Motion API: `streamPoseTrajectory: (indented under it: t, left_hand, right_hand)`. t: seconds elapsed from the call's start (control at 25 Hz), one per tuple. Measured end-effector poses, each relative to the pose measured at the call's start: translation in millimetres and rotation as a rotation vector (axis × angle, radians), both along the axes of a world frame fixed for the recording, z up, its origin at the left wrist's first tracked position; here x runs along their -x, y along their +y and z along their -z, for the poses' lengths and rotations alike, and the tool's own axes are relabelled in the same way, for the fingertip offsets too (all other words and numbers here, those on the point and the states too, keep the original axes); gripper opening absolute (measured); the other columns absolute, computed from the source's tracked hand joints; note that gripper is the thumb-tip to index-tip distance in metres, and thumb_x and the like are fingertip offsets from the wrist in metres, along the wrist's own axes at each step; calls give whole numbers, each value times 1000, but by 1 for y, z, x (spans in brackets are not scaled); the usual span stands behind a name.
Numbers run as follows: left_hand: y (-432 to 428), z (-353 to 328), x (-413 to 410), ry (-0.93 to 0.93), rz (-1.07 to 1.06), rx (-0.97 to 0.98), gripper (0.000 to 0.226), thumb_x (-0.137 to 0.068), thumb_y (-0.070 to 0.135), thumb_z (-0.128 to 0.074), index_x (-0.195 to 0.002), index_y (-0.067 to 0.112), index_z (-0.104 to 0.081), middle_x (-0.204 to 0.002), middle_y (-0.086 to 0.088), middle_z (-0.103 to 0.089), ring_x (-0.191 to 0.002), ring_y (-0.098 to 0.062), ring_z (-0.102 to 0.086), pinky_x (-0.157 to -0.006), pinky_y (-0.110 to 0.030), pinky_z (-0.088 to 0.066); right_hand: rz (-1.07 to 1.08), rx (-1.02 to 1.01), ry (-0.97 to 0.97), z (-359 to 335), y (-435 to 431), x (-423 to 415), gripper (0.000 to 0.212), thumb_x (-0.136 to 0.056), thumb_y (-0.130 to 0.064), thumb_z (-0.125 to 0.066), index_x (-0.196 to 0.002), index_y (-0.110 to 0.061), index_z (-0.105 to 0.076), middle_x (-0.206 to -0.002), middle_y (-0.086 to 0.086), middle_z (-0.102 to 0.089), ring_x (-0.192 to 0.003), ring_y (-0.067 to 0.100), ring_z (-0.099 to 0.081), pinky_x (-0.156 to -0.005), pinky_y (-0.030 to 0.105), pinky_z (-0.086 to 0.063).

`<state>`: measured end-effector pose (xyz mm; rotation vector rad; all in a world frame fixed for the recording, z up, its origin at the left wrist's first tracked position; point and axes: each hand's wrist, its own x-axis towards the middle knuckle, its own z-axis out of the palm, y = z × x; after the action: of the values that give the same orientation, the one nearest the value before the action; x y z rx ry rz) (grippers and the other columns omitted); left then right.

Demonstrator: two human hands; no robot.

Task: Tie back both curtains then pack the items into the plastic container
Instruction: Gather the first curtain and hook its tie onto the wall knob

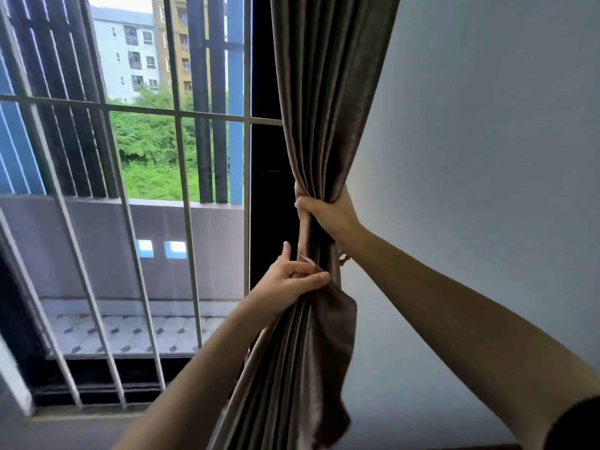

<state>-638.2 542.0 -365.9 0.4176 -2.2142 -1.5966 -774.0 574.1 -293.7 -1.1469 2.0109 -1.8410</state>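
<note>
A grey-brown curtain (324, 92) hangs at the right side of the window, bunched together at its waist. My right hand (328, 216) grips the gathered folds from the wall side, fingers wrapped round the bundle. Just below it, my left hand (295, 277) pinches a fabric tie-back strap (304, 232) against the curtain's front. The strap runs up to my right hand. A small hook or cord end (343, 258) shows on the wall behind the curtain. The lower curtain (311, 368) falls loose beneath my hands. No plastic container or other items are in view.
White window bars (181, 164) span the glass at left, with a balcony wall and tiled floor beyond. A dark door frame (264, 206) stands beside the curtain. A plain pale wall (487, 157) fills the right.
</note>
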Motion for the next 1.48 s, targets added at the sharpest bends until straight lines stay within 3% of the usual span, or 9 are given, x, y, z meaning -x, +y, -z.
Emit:
streamPoseTrajectory:
  t: [0.16,0.32,0.56,0.84,0.96,1.04,1.12,1.28,1.48]
  left_hand:
    - [16,9,28,73,-65,110,18,-80,42,-69,-73,25,-73,-160,-8,11,-145,-16,19,-119,-46,-9]
    - [25,7,41,74,-179,183,23,-88,25,-57,-66,28,-59,-158,-11,17,-145,-22,21,-118,-39,-4]
    - [23,36,52,310,-359,550,4,-86,12,-63,-85,9,-65,-158,-19,12,-144,-33,-16,-114,-39,-29]
    - [39,25,51,382,-375,234,55,-71,12,-78,-88,27,-28,-159,-12,-1,-146,-14,-1,-101,-25,-38]
    - [40,17,57,334,-518,98,66,-68,28,-79,-95,31,-19,-140,-9,-41,-135,-21,-40,-84,-24,-49]
    - [38,9,60,308,-669,1,73,-64,39,-76,-108,26,-20,-102,-3,-61,-88,-24,-66,-73,-39,-57]
    - [38,1,63,211,-789,25,80,-66,41,-74,-124,24,-21,-87,-2,-63,-75,-26,-66,-72,-42,-56]
    - [39,-4,65,161,-874,76,71,-71,35,-73,-127,18,-32,-90,-9,-67,-83,-34,-67,-76,-45,-56]
    - [25,-5,65,137,-813,95,69,-70,37,-75,-125,16,-38,-82,0,-56,-88,-34,-66,-78,-44,-56]
  right_hand:
    - [-19,-67,-132,-40,7,-17,63,-64,-31,-78,-121,-20,-54,-110,0,-66,-100,20,-62,-93,40,-51]
    - [-49,-229,-163,-58,18,-26,57,-77,-33,-72,-127,-19,-50,-118,3,-59,-105,24,-55,-85,39,-44]
    - [-67,-277,-160,-60,24,-27,60,-79,-39,-69,-131,-21,-45,-122,4,-57,-111,26,-53,-99,50,-44]
    - [-88,-267,-165,-55,33,-25,63,-80,-39,-68,-134,-24,-39,-121,2,-55,-107,25,-53,-92,49,-47]
    - [-100,-278,-161,-54,32,-26,63,-81,-39,-67,-134,-24,-38,-120,1,-54,-106,25,-52,-92,50,-47]
    - [-123,-272,-143,-52,32,-27,60,-82,-39,-65,-134,-25,-38,-115,0,-54,-104,24,-53,-91,49,-48]
    - [-134,-269,-119,-51,32,-27,59,-82,-41,-64,-133,-25,-39,-111,-2,-56,-102,24,-55,-91,50,-49]
    - [-354,-376,31,-45,44,-4,81,-74,-49,-71,-140,-21,-33,-130,5,-53,-119,27,-53,-95,48,-51]
    - [-252,-784,446,-10,72,34,107,-70,-20,-82,-148,-23,-8,-143,9,-35,-124,24,-44,-96,34,-45]
